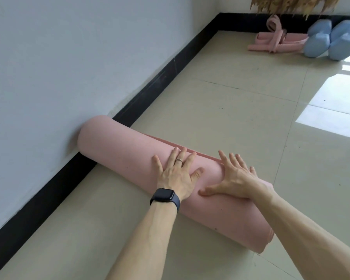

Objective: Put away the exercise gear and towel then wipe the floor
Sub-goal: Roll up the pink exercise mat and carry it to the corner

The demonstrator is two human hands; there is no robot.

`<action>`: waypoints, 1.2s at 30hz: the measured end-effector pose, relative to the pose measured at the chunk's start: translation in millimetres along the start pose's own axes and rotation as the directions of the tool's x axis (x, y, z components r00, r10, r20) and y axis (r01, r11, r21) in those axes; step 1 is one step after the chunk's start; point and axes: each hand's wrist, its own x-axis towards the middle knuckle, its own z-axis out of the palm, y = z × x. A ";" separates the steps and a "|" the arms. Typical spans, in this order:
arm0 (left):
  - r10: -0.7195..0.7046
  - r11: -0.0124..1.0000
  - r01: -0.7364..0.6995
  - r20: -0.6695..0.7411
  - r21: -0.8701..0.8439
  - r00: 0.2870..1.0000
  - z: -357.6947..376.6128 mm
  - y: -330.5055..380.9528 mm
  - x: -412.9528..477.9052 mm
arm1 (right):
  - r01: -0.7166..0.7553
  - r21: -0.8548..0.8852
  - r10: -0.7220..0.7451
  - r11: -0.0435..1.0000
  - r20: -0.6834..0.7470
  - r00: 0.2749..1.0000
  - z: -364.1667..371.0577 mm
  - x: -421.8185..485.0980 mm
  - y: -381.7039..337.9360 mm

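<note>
Far right corner: pink strap bundle beside two blue foam blocks, well apart from the work. Rolled pink foam mat, smooth cylinder, lies on beige floor tiles, left end touching the black skirting. Left hand and right hand press flat on top, grip open, fingers spread, nothing clasped.

I'm over a pale tiled floor, with a bright sunlit patch on its right. A rolled pink mat lies on it, its far end touching the wall. In the far corner sit pink straps and, just beside them, two blue dumbbells.
</note>
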 end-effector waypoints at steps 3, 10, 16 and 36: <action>-0.006 1.000 0.006 0.017 0.004 1.000 -1.5 5.2 7.2 | -0.026 0.002 0.026 1.000 0.029 0.999 -4.3 7.0 0.8; -0.032 0.999 0.032 -0.009 0.039 0.999 7.5 4.7 -8.3 | 0.080 -0.142 -0.116 0.987 -0.267 0.957 16.5 -12.7 0.6; -0.063 0.997 0.063 0.003 0.040 0.998 7.5 3.0 -40.0 | 0.074 -0.201 -0.127 0.977 -0.264 0.956 29.2 -40.9 -8.7; -0.099 0.992 0.108 -0.132 0.063 0.986 7.5 -125.9 -328.5 | 0.158 -0.380 -0.287 0.911 -0.310 0.906 116.5 -208.6 -66.2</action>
